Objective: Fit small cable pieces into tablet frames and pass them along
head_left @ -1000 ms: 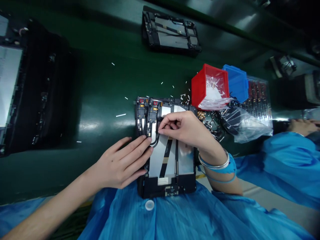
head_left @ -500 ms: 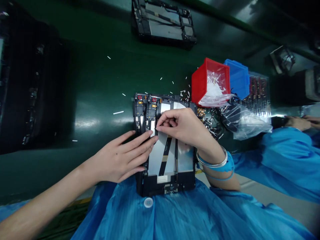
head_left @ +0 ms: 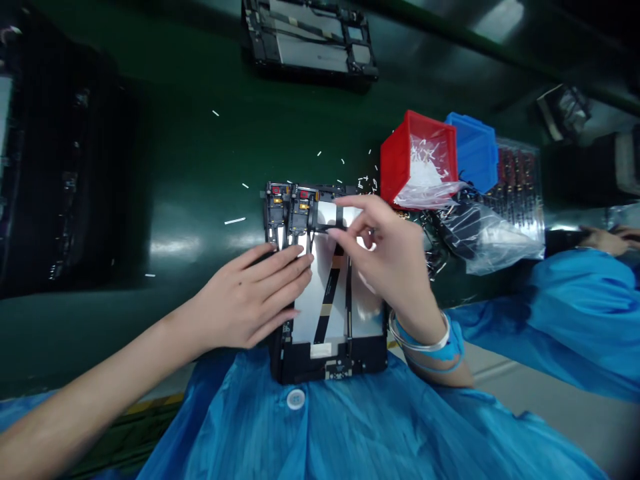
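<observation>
Tablet chassis [head_left: 320, 313], black-framed with a silver backing plate, lies near the near edge of the green tabletop [head_left: 165, 153], directly in front of your blue smock [head_left: 300, 440]. Your left hand [head_left: 247, 297] is open and flat, fingers laid across the chassis's left side, seemingly to steady it against the pull of your other hand. Your right hand [head_left: 387, 267] sits over the top end, thumb and fingertips closed in a tight pinch on what looks like a black flat cable [head_left: 325, 228], apparently to keep it off the plate. A red bin [head_left: 417, 157] and a blue bin [head_left: 473, 150] stand just beyond the chassis's top right corner, beside a clear plastic bag [head_left: 493, 243]. A second chassis [head_left: 310, 43] lies toward the far edge, a co-worker's hand [head_left: 603, 240] shows at the right, and no brand or writing can be read
</observation>
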`<state>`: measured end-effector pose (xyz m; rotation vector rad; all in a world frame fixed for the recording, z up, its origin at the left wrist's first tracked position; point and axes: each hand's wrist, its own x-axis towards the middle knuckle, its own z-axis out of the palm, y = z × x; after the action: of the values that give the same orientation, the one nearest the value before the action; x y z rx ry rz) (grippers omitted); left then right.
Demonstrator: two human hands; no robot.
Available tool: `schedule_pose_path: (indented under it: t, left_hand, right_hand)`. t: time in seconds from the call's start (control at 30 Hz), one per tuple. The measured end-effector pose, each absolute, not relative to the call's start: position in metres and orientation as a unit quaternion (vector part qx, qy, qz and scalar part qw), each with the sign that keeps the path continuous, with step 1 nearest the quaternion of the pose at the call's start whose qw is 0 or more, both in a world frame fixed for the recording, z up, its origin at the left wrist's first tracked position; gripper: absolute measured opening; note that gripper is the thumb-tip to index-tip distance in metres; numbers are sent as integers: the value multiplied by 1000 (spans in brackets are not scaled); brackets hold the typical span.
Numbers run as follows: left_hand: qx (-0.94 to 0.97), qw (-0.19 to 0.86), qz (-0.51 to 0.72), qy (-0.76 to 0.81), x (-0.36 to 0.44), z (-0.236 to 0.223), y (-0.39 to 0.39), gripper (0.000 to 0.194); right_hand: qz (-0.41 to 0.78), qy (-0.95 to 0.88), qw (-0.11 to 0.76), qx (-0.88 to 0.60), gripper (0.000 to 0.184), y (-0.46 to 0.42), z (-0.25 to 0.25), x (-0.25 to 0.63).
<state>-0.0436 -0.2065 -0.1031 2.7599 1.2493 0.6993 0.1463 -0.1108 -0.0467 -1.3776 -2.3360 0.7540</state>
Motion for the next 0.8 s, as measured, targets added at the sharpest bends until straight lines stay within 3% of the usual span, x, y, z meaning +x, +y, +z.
schedule_pose_path:
  t: [0.13,0.3,0.47,0.63,0.8]
  left_hand:
    - [860,53,246,444,-41,-98,-194,32]
    - [715,140,395,560,-34,-95,-226,42]
    - [641,164,333,672,-4,-106,-281,41]
    - [611,189,339,690,19,-96,-297,55]
    - [568,295,386,664,10,-66,-300,65]
  right_hand:
    - [209,-779,229,-545,19,-130,-47,185]
    - [178,-747,154,-622,38,-156,-68,228]
    - [262,-732,113,-619,51,-173,-86,234]
    - [338,-692,172,-614,56,-180,-91,232]
    - [430,-666,255,-555,53,-169,-86,222]
